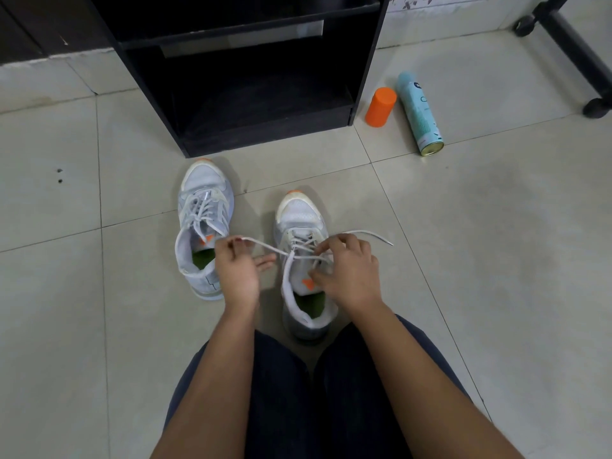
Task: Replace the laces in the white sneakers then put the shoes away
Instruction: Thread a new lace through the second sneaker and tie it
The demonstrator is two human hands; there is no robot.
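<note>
Head view: pale tiled floor (480,243), black shelf unit (265,134) ahead. Before it stand 2 white, orange-toed shoes: left sneaker (205,193), right sneaker (299,213). The left hand (236,270) pinches the right one's lace (268,248); the right hand (351,273) grips its other end.

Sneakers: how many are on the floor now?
2. The far sneaker stands before the black shelf; the near sneaker is beside it, its lace pinched by the left hand and right hand. None seems hidden.

Far sneaker (205,182), 10 o'clock: white-grey, orange toe tip and tongue mark, green insole. Near sneaker (299,215), centre: same colours. Laces (268,248): off-white. Shelf unit (238,77), 12 o'clock: black. Cap (381,107), 1 o'clock: orange. Spray can (419,114): pale teal, gold base. Floor tiles (496,260): beige. Trousers (291,392), 6 o'clock: navy.
</note>
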